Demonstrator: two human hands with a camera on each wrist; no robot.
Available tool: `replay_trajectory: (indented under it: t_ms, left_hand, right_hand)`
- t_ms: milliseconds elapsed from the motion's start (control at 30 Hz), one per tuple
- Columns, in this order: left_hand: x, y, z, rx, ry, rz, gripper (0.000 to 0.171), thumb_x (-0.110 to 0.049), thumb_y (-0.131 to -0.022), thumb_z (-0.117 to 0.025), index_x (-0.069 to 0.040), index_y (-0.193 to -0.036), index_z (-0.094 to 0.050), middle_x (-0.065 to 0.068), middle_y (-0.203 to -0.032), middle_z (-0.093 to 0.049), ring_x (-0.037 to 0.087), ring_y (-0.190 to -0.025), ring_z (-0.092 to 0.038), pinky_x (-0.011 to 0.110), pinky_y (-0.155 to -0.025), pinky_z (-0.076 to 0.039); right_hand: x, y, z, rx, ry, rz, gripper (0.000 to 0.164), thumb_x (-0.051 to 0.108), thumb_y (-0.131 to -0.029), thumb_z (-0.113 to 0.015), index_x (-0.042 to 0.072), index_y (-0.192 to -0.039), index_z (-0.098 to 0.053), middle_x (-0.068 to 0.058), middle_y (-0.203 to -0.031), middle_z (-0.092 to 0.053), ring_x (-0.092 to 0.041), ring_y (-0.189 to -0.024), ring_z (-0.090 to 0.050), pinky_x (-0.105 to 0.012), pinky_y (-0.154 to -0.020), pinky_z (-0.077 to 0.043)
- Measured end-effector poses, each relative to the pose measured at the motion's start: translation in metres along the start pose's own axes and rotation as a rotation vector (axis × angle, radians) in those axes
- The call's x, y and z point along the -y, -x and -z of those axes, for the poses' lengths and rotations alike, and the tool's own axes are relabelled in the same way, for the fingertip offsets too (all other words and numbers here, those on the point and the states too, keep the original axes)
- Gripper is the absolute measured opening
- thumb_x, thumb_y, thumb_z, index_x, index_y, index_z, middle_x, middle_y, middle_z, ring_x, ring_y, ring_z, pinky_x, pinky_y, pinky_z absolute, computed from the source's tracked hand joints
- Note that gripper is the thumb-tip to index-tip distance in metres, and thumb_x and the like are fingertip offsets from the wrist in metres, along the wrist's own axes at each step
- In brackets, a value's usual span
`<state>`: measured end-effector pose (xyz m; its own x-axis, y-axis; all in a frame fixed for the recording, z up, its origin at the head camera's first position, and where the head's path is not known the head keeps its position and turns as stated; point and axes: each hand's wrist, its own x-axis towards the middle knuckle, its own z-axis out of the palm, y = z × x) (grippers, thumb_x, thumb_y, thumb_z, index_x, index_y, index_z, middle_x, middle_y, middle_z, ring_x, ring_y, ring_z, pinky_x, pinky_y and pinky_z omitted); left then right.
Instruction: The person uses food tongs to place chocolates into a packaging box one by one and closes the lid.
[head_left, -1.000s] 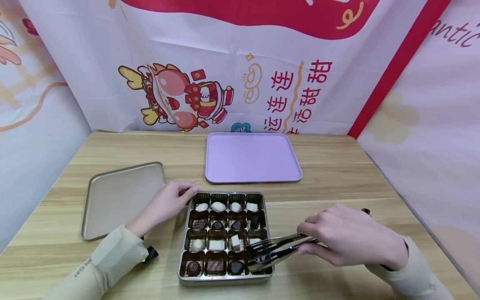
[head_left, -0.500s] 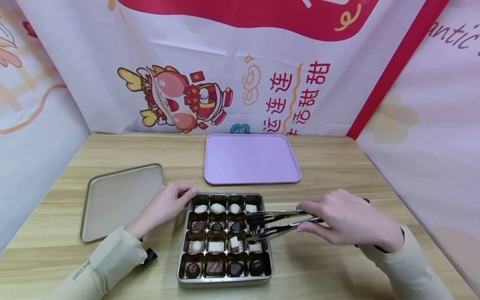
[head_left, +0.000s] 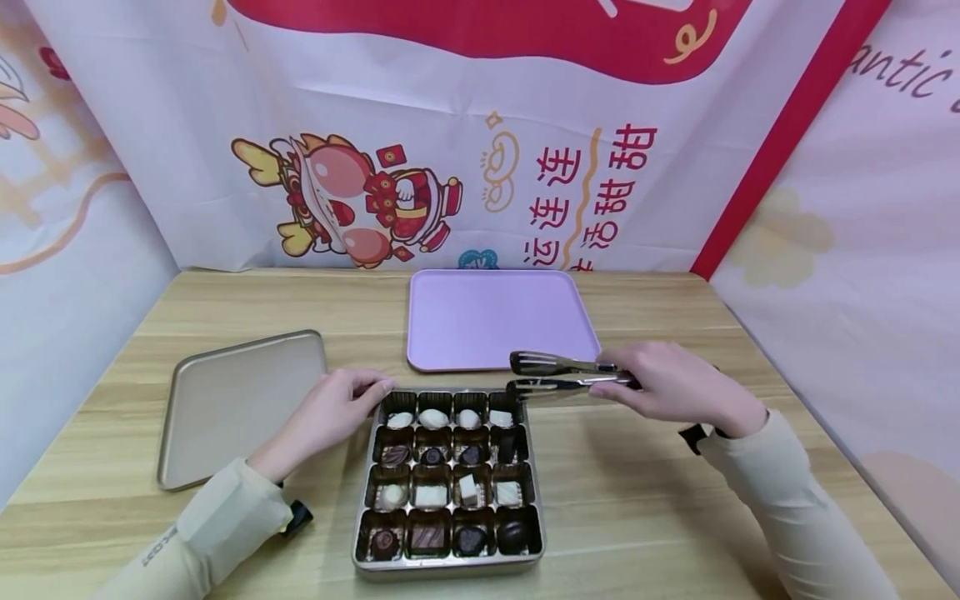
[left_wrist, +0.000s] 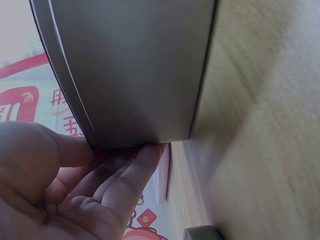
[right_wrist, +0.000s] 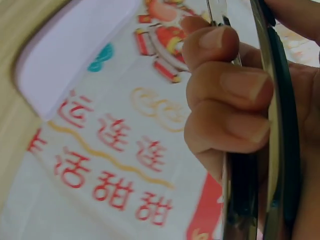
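Observation:
In the head view, a metal tin of chocolates (head_left: 442,568) holds white and dark pieces in rows of gold-brown compartments. At its far left corner, my left hand (head_left: 337,408) grips the rim and side; in the left wrist view the fingers (left_wrist: 125,187) curl against the tin's wall (left_wrist: 135,70). My right hand (head_left: 667,383) holds metal serving tongs (head_left: 562,373), with the fingers (right_wrist: 227,110) wrapped round a handle in the right wrist view. The tongs' ends stand apart with nothing seen between them, above the tin's far right corner.
A lilac tray (head_left: 498,321) lies behind the tin. To the left, a flat metal lid (head_left: 232,408) rests on the wooden table (head_left: 645,517). A printed cloth (head_left: 420,75) hangs behind the table.
My right hand has moved the tongs away from me, from the tin's right-hand compartments to its far right corner. My left hand has stayed at the far left corner.

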<state>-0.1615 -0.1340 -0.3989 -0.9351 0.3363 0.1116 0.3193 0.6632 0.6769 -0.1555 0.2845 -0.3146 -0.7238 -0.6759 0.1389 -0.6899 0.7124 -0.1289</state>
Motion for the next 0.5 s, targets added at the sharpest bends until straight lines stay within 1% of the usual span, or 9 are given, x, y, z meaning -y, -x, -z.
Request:
replay_trajectory:
  t_ms: [67,133,200,267,300,367,500]
  left_hand:
    - [0.0,0.0,0.0,-0.006,-0.002,-0.003,0.026,-0.025,-0.098,-0.055,-0.009,-0.113,-0.068,0.008,-0.113,-0.065,0.029,-0.107,-0.059,0.048,-0.093,-0.04]
    - [0.0,0.0,0.0,-0.008,-0.001,-0.006,0.025,-0.025,-0.098,-0.055,-0.009,-0.113,-0.068,0.008,-0.113,-0.065,0.028,-0.106,-0.06,0.048,-0.093,-0.041]
    - [0.0,0.0,0.0,-0.009,-0.001,-0.008,0.025,-0.025,-0.098,-0.055,-0.009,-0.112,-0.068,0.007,-0.112,-0.065,0.027,-0.105,-0.06,0.047,-0.092,-0.041]
    - [0.0,0.0,0.0,-0.007,-0.002,-0.009,0.025,-0.026,-0.098,-0.055,-0.01,-0.112,-0.069,0.007,-0.112,-0.065,0.027,-0.105,-0.06,0.047,-0.092,-0.041]
    - [0.0,0.0,0.0,-0.006,-0.001,-0.008,0.025,-0.026,-0.098,-0.055,-0.01,-0.112,-0.069,0.007,-0.111,-0.066,0.027,-0.104,-0.06,0.048,-0.092,-0.041]
    - [0.0,0.0,0.0,-0.005,-0.002,-0.006,0.025,-0.026,-0.098,-0.055,-0.01,-0.111,-0.069,0.006,-0.11,-0.066,0.025,-0.101,-0.061,0.047,-0.091,-0.041]
    - [0.0,0.0,0.0,-0.004,-0.003,-0.004,0.025,-0.025,-0.098,-0.055,-0.009,-0.111,-0.069,0.007,-0.111,-0.065,0.027,-0.103,-0.06,0.048,-0.092,-0.041]
  right_hand:
    - [-0.009,-0.003,-0.005,0.011,0.004,-0.042,0.029,0.048,-0.091,-0.059,0.02,-0.099,-0.062,0.017,-0.074,-0.053,-0.002,-0.064,-0.05,-0.028,-0.061,-0.045]
    - [-0.017,-0.006,-0.01,0.017,0.024,-0.077,0.032,0.048,-0.091,-0.06,0.018,-0.101,-0.063,0.015,-0.074,-0.054,-0.004,-0.063,-0.049,-0.03,-0.061,-0.044]
    - [-0.025,-0.008,-0.015,0.026,0.047,-0.106,0.035,0.048,-0.09,-0.06,0.016,-0.104,-0.064,0.012,-0.078,-0.058,-0.006,-0.066,-0.051,-0.032,-0.063,-0.046]
    - [-0.031,-0.009,-0.019,0.036,0.065,-0.133,0.037,0.048,-0.089,-0.061,0.015,-0.107,-0.065,0.01,-0.084,-0.061,-0.007,-0.069,-0.053,-0.034,-0.065,-0.047]
    - [-0.033,-0.009,-0.021,0.045,0.069,-0.146,0.037,0.048,-0.089,-0.061,0.016,-0.107,-0.064,0.01,-0.084,-0.061,-0.007,-0.069,-0.053,-0.034,-0.065,-0.047]
    - [-0.038,-0.011,-0.023,0.062,0.059,-0.172,0.034,0.047,-0.087,-0.062,0.018,-0.105,-0.064,0.01,-0.083,-0.06,-0.008,-0.068,-0.052,-0.034,-0.063,-0.046]
    - [-0.048,-0.016,-0.027,0.102,0.007,-0.215,0.029,0.043,-0.084,-0.065,0.02,-0.102,-0.063,0.012,-0.076,-0.056,-0.01,-0.064,-0.05,-0.032,-0.058,-0.043]
